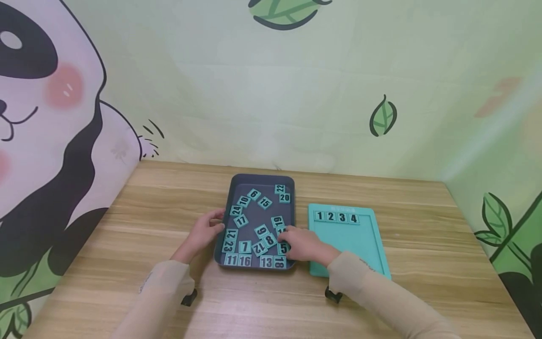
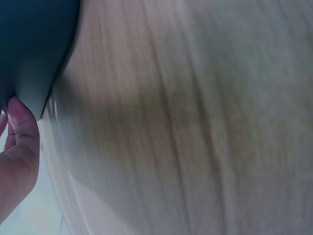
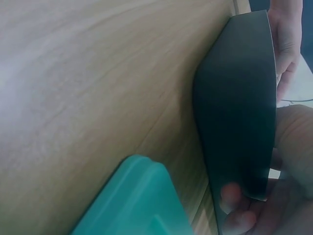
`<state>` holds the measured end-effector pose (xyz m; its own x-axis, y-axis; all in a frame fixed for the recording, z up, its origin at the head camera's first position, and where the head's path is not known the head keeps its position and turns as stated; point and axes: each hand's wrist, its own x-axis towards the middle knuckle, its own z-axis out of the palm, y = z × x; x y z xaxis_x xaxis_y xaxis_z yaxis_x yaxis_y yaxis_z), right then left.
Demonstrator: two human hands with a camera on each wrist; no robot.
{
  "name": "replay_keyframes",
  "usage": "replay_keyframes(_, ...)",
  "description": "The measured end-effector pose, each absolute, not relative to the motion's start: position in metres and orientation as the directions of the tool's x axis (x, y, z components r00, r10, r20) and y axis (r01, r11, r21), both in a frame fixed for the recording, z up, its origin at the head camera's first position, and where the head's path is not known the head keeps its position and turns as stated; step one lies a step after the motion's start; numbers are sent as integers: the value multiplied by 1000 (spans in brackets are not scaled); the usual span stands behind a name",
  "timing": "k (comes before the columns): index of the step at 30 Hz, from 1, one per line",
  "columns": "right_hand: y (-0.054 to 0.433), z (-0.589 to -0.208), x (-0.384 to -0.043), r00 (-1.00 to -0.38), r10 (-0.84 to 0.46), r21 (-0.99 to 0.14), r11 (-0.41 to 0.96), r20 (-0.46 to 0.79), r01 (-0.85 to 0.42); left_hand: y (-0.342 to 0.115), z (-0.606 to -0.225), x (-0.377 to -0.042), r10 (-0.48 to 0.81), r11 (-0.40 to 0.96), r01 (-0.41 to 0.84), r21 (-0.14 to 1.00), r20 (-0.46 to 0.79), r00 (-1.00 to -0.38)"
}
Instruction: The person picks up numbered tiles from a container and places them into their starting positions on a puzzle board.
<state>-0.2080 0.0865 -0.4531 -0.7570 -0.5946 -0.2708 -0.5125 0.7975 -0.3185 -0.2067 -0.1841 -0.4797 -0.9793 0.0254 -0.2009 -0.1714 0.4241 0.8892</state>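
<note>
A dark shallow tray [image 1: 273, 214] holds several teal number tiles, some lying askew. My right hand [image 1: 302, 242] reaches over its right side, with curled fingertips round the number tile 5 [image 1: 283, 248], close by the number tile 8 [image 1: 269, 240]. Some of that hand's fingers [image 3: 237, 223] show low against the tray's outer wall in the right wrist view. On the opposite side, my left hand [image 1: 205, 234] rests its thumb and relaxed fingertips at the left rim. The left wrist view shows that thumb [image 2: 22, 115] against the tray's outer wall.
Right of the tray lies a turquoise board [image 1: 347, 240] with a raised edge. Number tiles 1 to 3 and the number tile 4 [image 1: 353, 218] stand in a row along its top. Both lie on a wooden table [image 1: 254, 301], with a printed wall [image 1: 211, 94] behind.
</note>
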Motion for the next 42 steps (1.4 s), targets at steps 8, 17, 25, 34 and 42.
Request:
replay_keyframes(8, 88, -456, -209, -760, -598, -315, 794, -255, -519, -184, -479, -207, 27, 421, -175, 890, -205, -978)
replay_keyframes(17, 97, -454, -212, -772, -625, -424, 734, -115, -530, -184, -480, -207, 28, 419, -182, 889, -214, -977)
replay_keyframes(25, 113, -446, -216, -802, -594, -499, 716, -66, -489, -184, -477, -206, 31, 411, -186, 892, -217, -976)
replay_keyframes(34, 150, -440, -226, -838, -546, -511, 718, 10, -473, -183, -478, -207, 33, 414, -175, 893, -207, -978)
replay_keyframes(42, 191, -440, -231, -882, -470, -499, 759, 27, -419, -183, -480, -207, 31, 420, -173, 891, -204, -978)
